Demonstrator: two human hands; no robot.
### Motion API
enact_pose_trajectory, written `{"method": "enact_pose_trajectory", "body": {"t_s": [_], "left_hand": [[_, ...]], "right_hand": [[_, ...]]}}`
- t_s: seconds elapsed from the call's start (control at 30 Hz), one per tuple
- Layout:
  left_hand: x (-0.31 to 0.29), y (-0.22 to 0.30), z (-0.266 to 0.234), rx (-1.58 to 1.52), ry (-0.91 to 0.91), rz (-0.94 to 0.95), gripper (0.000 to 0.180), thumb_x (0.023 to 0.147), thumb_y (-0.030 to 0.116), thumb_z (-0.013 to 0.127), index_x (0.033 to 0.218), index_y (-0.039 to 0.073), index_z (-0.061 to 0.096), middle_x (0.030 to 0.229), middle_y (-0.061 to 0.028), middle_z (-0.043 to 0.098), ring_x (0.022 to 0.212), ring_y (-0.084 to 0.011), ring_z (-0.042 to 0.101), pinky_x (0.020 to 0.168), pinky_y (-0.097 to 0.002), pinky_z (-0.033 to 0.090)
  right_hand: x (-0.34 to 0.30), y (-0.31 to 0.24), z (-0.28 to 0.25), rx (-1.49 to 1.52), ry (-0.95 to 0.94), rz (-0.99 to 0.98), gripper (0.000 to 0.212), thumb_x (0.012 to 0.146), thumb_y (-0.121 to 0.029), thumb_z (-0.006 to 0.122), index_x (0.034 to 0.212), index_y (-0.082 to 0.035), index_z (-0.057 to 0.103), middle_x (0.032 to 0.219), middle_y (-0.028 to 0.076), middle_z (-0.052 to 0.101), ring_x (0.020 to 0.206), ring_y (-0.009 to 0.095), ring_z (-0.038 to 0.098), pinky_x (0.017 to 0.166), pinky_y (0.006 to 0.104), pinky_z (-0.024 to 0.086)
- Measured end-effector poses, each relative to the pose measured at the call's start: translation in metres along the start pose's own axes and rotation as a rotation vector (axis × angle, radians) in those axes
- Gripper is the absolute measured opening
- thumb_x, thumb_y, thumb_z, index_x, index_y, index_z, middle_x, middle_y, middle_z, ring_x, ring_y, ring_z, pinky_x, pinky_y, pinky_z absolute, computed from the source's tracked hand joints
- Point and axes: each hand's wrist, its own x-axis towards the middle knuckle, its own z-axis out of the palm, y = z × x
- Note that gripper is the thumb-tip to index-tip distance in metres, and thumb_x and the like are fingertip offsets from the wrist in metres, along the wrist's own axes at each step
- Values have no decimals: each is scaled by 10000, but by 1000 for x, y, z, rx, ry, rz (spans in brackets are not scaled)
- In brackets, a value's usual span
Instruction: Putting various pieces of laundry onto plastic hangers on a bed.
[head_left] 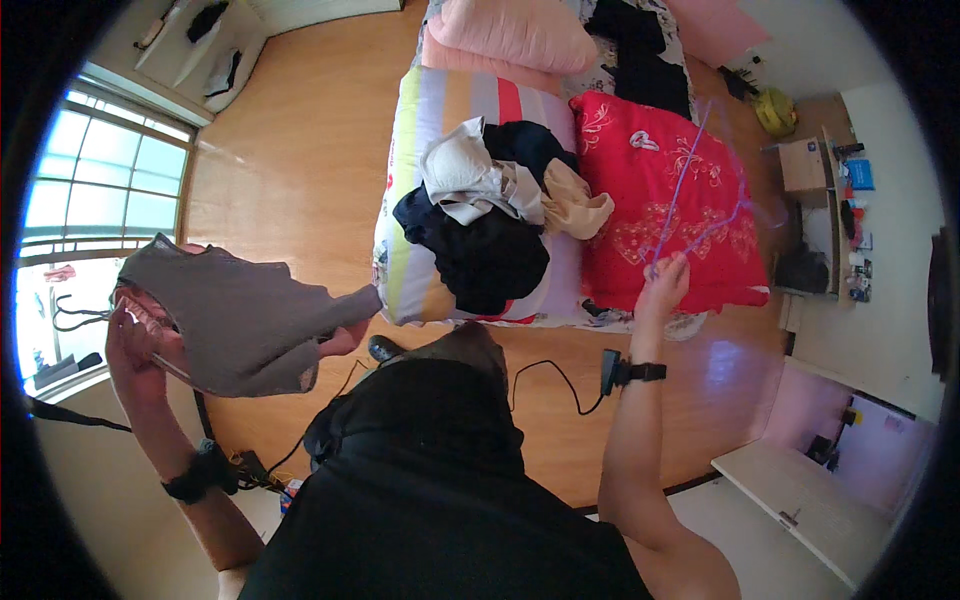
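Observation:
Out to the left, my left hand (140,345) is closed on the edge of a grey garment (235,315), which spreads from my fingers toward the bed's near corner. Pinkish cloth or lining shows at its edges. My right hand (664,284), raised over the red pillow (735,255), pinches a thin purple clothes hanger (690,240); its far side is smeared by motion. Between my hands, a heap of clothes lies on the striped bedding (400,240): a black garment (490,262), a light grey piece (460,170) and a beige piece (575,205).
Pink pillows (515,40) and more black clothing (645,65) lie farther up the bed. Dark hooks (80,318) show by the window (115,165) on the left. A cable (560,370) runs to my right wrist strap. Shelves (830,215) stand at the right.

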Motion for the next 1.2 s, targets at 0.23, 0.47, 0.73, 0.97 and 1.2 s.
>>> {"method": "enact_pose_trajectory", "body": {"t_s": [0.23,0.47,0.73,0.97,1.2], "left_hand": [[43,-4,-53,-121,-682,-44,378,982,114,432,1350,28,412,980,-3,546,763,-44,526,581,-161,453],[40,-28,-64,162,-679,162,448,951,197,500,1370,98,378,1464,-123,342,1313,-269,393,947,-427,505],[9,-34,-84,282,-958,-56,536,906,484,572,1181,36,468,606,-28,566,409,-51,396,407,-165,259],[-14,-52,-82,379,-686,-45,223,902,185,613,1050,26,563,780,67,485,581,11,380,496,-149,253],[-25,-64,-95,411,-788,-217,129,876,168,654,900,62,584,692,72,495,525,2,365,473,-162,252]], "right_hand": [[-112,-75,123,-475,-773,-516,161,947,-168,540,987,-19,588,807,89,666,679,136,626,594,261,474],[-170,-108,162,-226,-1181,-435,124,930,-118,564,874,-27,627,767,66,662,660,135,627,598,247,458],[-194,-78,200,-152,-1061,-33,194,970,-163,522,848,-35,602,621,-30,517,543,51,449,518,211,359],[-199,-81,240,193,-1354,191,257,981,-256,520,852,-42,582,700,-34,491,556,34,409,518,197,332],[-195,-71,278,237,-1491,340,258,979,-264,520,879,-37,594,674,-31,499,558,50,438,538,208,371]]}}
